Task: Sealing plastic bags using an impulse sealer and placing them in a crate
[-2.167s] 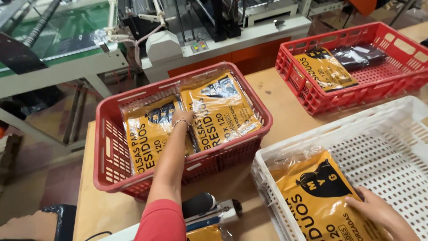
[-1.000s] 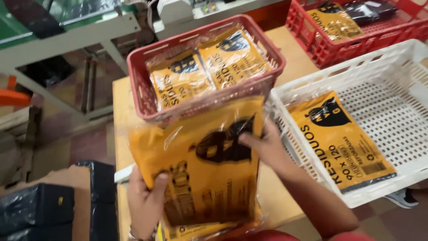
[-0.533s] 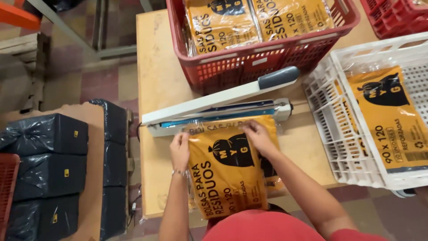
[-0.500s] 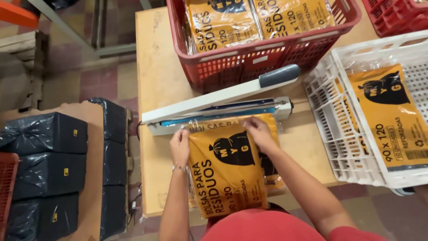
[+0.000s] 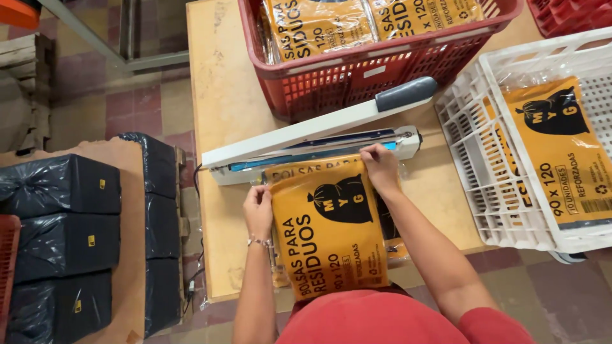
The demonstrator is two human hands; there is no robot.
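Both hands forward – fingers curled, gripping

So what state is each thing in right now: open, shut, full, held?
Heat sealer: arm raised, open.
Orange packet: flat on the table, top edge at the sealer, held at both sides.
Left hand: gripping the packet's left edge.
Right hand: pressing its top right corner.
Red basket: holds upright packets.
White crate: one packet lying flat inside.

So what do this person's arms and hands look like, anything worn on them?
Both forearms are bare, with short red sleeves showing at the bottom edge. The left hand has a thin beaded bracelet at the wrist. The right hand shows no rings, gloves or watch.
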